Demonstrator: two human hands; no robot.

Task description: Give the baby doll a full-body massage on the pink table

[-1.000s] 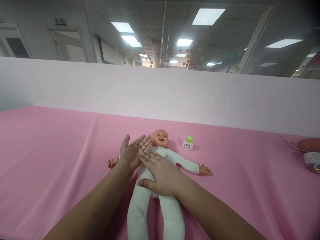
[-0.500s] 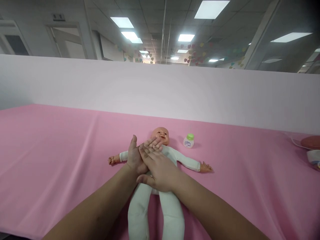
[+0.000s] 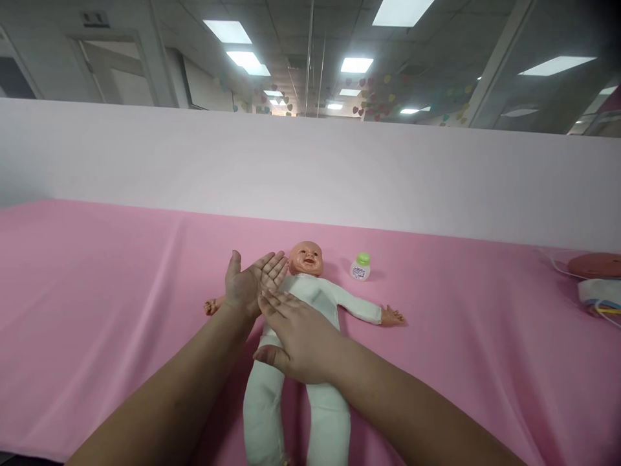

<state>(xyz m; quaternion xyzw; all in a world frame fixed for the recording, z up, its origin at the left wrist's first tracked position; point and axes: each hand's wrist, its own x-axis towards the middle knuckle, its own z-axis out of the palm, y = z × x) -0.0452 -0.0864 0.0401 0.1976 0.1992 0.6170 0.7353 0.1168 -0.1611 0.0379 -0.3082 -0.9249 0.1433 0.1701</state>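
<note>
Pink-clothed table (image 3: 97, 291) bears a baby doll (image 3: 310, 304) on its back, both flat, spread hands, left hand (image 3: 250, 285) and right hand (image 3: 295, 336), mid-rub above its chest, capped lotion bottle (image 3: 360, 266) unused beyond.

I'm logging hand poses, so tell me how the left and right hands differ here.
The left hand is turned palm up with fingers toward the doll's head; the right hand is palm down. The left hand is raised over the baby doll's shoulder; the right hand lies flat across its torso. Both are open, holding nothing, and the right fingertips meet the left palm.
</note>
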